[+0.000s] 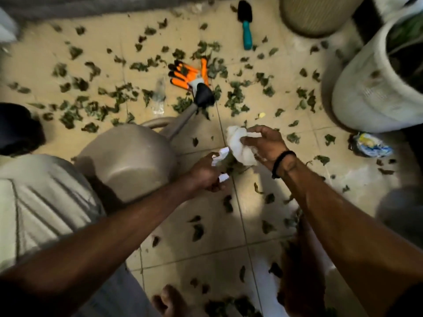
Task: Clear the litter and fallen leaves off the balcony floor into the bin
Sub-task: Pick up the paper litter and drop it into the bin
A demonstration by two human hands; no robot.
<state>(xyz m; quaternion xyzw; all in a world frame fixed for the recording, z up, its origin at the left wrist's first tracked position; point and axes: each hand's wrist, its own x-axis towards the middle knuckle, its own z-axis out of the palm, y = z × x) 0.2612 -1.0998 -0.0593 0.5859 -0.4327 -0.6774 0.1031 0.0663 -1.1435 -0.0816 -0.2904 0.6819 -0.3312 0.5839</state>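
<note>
Landmark: we place everything relative to the beige watering can (128, 161), which stands on the tiled floor (229, 243) left of centre.
Bin: left of the can sits a pale ribbed container (45, 202) with a dark object above it; we cannot tell whether this is the bin.
Fallen leaves: dry green leaves (75, 110) lie scattered beyond the can and to its right, all over the tiles; we judge that most of the clearing is left to do.
Clear plastic litter: a crumpled transparent piece (159, 94) lies just beyond the can's handle.
Garden items: past the can's spout lie orange-and-black gloves (187, 73); farther off, a teal-handled brush (246, 24).
Left hand: right of the can, our left hand (206, 175) pinches white paper scraps (220, 156) together with a few leaves.
Right hand: farther right, our right hand (265, 145), wearing a black wristband, grips a crumpled white tissue (240, 145); the two hands nearly touch.
Wrapper: far right of the can, a blue-and-yellow wrapper (370, 145) lies at the foot of a white planter (366, 88), not yet picked up.
Progress: we judge the task early, with litter in hand and none seen binned.
Writing: no brand or lettering is legible; the wrapper's print is blurred.
</note>
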